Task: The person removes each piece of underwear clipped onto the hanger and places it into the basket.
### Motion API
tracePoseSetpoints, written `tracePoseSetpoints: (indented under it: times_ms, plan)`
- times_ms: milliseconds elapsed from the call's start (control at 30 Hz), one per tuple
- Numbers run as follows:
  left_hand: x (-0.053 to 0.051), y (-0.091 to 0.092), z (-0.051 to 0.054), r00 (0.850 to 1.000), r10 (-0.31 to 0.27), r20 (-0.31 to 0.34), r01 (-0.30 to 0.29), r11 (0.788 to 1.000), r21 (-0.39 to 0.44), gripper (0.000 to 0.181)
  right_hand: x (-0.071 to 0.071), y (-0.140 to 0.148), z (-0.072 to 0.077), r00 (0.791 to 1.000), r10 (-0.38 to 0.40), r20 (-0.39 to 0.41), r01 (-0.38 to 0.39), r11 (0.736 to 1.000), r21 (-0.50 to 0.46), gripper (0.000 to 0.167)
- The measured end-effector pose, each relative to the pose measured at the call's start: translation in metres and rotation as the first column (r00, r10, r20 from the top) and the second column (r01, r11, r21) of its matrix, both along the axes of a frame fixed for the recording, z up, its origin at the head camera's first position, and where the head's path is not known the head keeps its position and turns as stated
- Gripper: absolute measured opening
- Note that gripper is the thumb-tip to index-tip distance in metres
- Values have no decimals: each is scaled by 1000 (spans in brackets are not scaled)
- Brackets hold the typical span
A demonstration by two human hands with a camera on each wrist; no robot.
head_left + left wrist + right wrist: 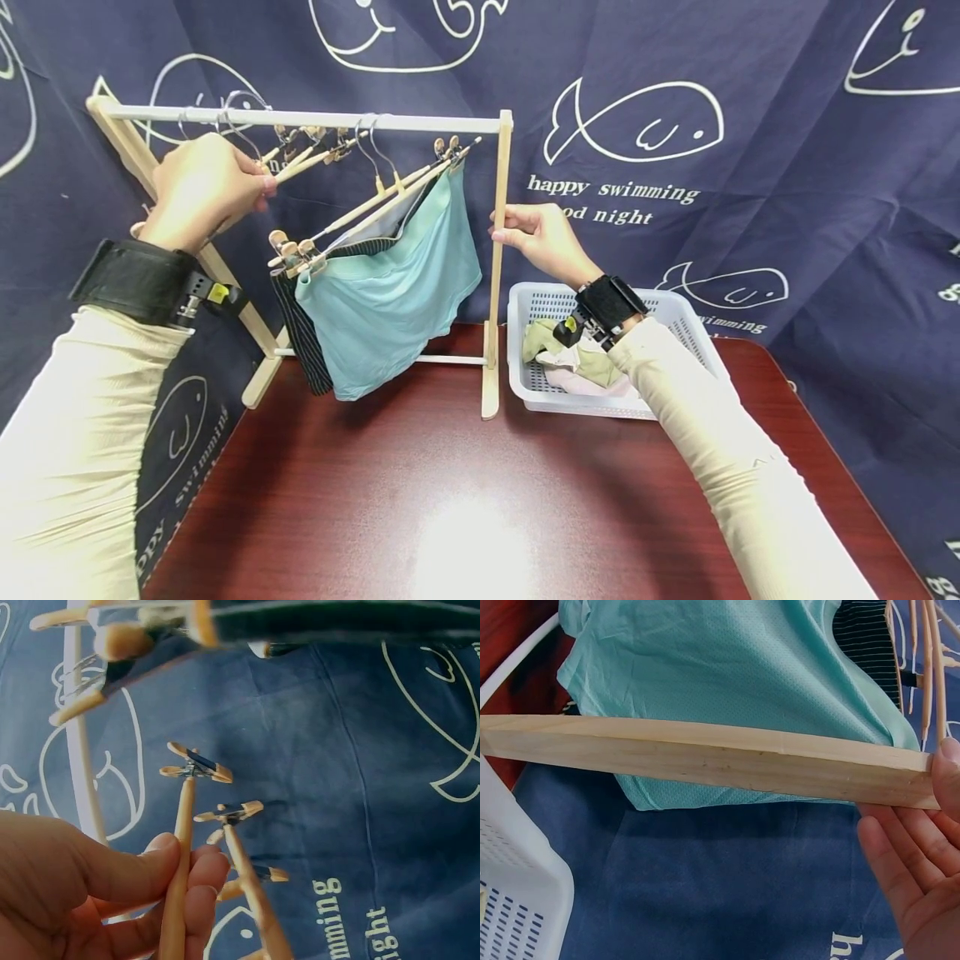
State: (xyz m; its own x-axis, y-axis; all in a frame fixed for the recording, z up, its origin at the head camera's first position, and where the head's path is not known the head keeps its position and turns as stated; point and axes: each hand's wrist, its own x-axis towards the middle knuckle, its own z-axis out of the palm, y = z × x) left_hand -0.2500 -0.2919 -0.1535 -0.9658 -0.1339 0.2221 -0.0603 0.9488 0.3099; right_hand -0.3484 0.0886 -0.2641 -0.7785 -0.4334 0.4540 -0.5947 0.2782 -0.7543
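Note:
A wooden rack with a white top rail (300,117) carries several clip hangers. My left hand (206,187) pinches a bare wooden hanger (178,900) between thumb and fingers near the rail's left part. Other bare hangers lie close beside it. Light-blue shorts (393,287) and black striped shorts (303,333) hang from two hangers further right. My right hand (543,237) grips the rack's right post (498,250), thumb on the front side and fingers behind, as the right wrist view (922,855) also shows.
A white perforated basket (521,367) with green, white and pink cloths (592,367) stands right of the rack on a dark red table (375,483). Behind hangs a navy curtain (787,167) with fish drawings. The rack's white lower bar (450,360) runs between its feet.

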Motion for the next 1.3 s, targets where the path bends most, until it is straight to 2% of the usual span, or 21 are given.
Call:
tracePoseSetpoints:
  times_ms: [233,567,767,967,1100,1300]
  plan:
    - [1,7,11,996,77,53,-76,997,-20,37,0,1,1,1000,10,1,-10,1000,-17,21]
    - [9,18,15,998,62,27,-61,998,-32,37,1,1,1,1000,16,-3,-16,1000,-22,21]
    - [6,24,10,996,81,34,-79,996,-49,38,0,1,0,1000,14,-6,-14,1000,-19,22]
    - [-5,27,2,994,105,32,-104,994,-34,35,0,2,-1,1000,11,5,-11,1000,-24,23]
    - [-12,28,-3,990,125,57,-124,992,-36,34,0,1,-2,1000,13,6,-13,1000,-22,23]
    - [-17,30,-10,990,134,48,-132,990,-44,33,0,1,-2,1000,12,-2,-12,1000,-22,23]
